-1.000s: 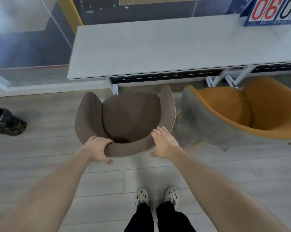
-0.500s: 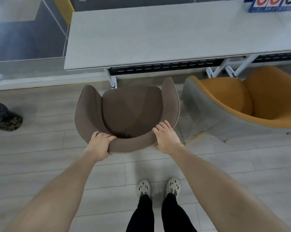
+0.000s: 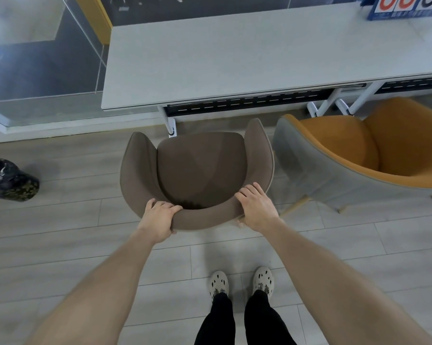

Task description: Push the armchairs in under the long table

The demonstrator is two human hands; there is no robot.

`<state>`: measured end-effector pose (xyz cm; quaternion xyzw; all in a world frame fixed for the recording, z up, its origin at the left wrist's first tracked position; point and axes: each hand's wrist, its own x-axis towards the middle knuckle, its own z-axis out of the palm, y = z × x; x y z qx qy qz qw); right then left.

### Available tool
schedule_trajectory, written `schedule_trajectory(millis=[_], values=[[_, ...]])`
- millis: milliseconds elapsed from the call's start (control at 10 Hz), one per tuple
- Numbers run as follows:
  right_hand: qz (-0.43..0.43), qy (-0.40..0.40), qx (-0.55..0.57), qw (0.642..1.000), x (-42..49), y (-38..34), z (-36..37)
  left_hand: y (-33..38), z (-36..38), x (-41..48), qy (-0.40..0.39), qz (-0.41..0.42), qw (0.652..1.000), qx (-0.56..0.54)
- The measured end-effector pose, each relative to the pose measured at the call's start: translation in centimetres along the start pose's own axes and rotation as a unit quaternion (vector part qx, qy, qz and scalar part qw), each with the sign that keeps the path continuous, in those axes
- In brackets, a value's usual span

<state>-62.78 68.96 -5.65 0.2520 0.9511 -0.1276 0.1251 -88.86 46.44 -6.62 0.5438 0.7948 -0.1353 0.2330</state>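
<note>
A brown armchair (image 3: 200, 165) stands on the floor in front of the long pale table (image 3: 234, 58), its seat facing the table's near edge and its front just short of a white table leg (image 3: 171, 125). My left hand (image 3: 159, 219) grips the left part of its curved backrest. My right hand (image 3: 257, 207) is wrapped over the right part of the same backrest. To the right stands an orange and grey armchair (image 3: 346, 155), angled, its seat partly under the table edge.
A black bag (image 3: 8, 181) lies on the wooden floor at the far left. A glass partition (image 3: 43, 58) runs behind the table's left end. A blue score board (image 3: 406, 7) stands on the table's far right. My feet (image 3: 242, 282) are behind the brown chair.
The brown armchair has moved a little toward the table with both hands on its backrest. My left hand's fingers have curled further over the backrest top.
</note>
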Motion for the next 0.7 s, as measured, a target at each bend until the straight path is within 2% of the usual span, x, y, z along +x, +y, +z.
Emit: schedule_trajectory(millis=[300, 500, 700], values=[[0.003, -0.019, 0.001, 1.0, -0.1, 0.0, -0.7, 0.5, -0.5, -0.1, -0.017, -0.006, 1.0, 0.002], [0.015, -0.002, 0.019, 1.0, -2.2, 0.6, -2.7, 3.5, -2.3, -0.6, -0.026, -0.016, 0.999, -0.011], [0.026, 0.011, 0.019, 0.999, -5.4, 4.4, -6.1, 9.5, -5.2, -1.4, 0.039, -0.028, 0.999, -0.012]])
